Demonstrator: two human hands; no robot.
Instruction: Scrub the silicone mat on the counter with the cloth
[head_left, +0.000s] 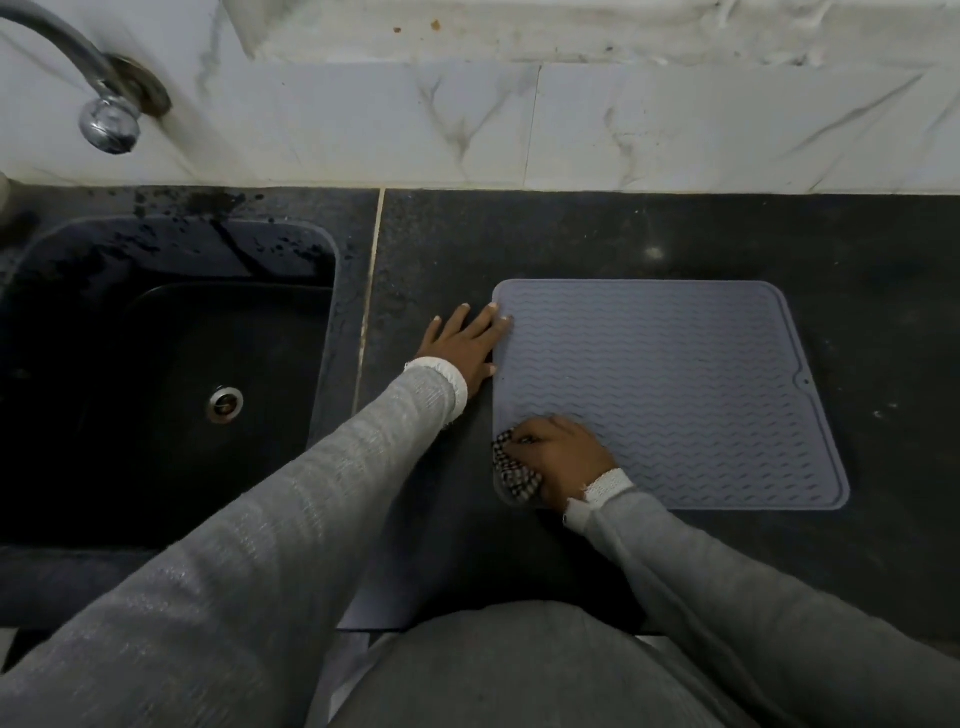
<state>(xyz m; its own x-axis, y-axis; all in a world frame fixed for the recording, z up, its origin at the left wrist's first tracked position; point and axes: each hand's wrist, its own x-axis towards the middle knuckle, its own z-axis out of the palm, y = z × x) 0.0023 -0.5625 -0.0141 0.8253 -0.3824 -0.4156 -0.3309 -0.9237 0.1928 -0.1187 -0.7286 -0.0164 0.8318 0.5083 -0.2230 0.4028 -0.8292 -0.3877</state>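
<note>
A grey silicone mat with wavy ridges lies flat on the black counter, right of centre. My left hand lies flat with straight fingers, its fingertips pressing the mat's left edge. My right hand grips a bunched black-and-white checked cloth at the mat's near left corner. The cloth touches the mat and is partly hidden under my fingers.
A black sink with a metal drain is set into the counter at the left. A chrome tap juts from the marble-tiled wall above it. The counter's front edge runs along the bottom.
</note>
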